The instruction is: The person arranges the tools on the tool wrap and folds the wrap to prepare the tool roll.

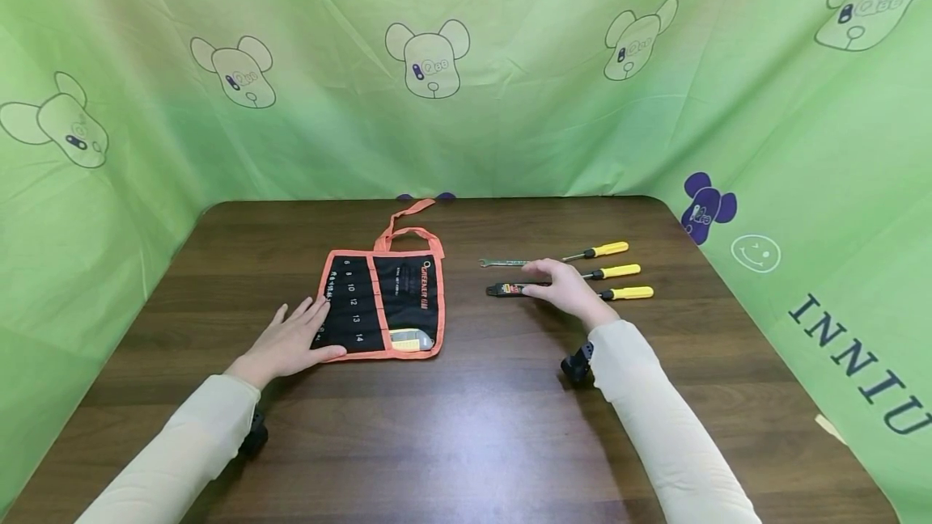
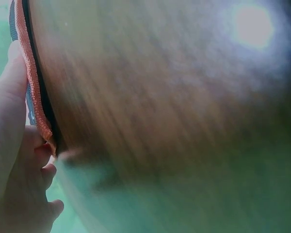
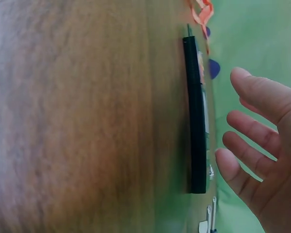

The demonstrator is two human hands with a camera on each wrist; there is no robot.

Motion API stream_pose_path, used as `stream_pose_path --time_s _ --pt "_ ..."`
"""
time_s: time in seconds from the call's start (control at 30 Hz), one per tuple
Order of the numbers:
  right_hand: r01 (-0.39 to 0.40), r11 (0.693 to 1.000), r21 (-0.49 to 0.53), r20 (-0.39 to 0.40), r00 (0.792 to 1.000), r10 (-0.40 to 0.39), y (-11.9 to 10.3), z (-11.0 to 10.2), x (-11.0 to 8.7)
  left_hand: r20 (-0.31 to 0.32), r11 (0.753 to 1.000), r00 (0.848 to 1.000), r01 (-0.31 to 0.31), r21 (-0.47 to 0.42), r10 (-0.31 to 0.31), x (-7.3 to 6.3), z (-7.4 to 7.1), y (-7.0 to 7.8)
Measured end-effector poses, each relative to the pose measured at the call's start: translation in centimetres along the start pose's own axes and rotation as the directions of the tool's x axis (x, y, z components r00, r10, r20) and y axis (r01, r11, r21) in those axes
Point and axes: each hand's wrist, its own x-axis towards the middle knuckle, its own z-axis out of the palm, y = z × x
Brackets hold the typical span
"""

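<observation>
A black tool pouch (image 1: 403,306) with orange trim and white size numbers lies flat on the table, left of the middle. My left hand (image 1: 294,342) rests on its near left corner with fingers spread; in the left wrist view the thumb lies along the orange edging (image 2: 33,82). A yellow and grey utility knife (image 1: 411,340) sits at the pouch's lower right. My right hand (image 1: 568,289) is above a long black item (image 3: 196,121) with a coloured label, fingers loosely bent. The right wrist view shows a gap between the fingers and this item.
Just beyond the right hand lies a small open-end wrench (image 1: 502,263). To its right are three yellow-handled screwdrivers (image 1: 617,272). Orange tie straps (image 1: 400,226) trail from the pouch's far edge. A green printed cloth (image 1: 510,136) hangs round the wooden table (image 1: 466,443).
</observation>
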Motion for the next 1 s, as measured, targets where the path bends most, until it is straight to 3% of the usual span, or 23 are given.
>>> stream_pose_path --time_s 0.33,0.6,1.0 --pt "0.006 0.998 -0.064 0.055 0.998 -0.002 -0.1 0.7 0.4 -0.003 1.0 1.0 0.008 0.002 -0.008 -0.1 -0.2 0.2" --pt "0.081 0.978 -0.193 0.051 0.996 -0.072 0.1 1.5 0.8 -0.005 1.0 1.0 0.009 0.001 -0.009 -0.1 -0.3 0.3" --pt "0.054 0.954 -0.294 0.057 0.998 -0.039 0.0 1.9 1.3 -0.009 1.0 1.0 0.006 -0.005 -0.006 -0.2 -0.3 0.2"
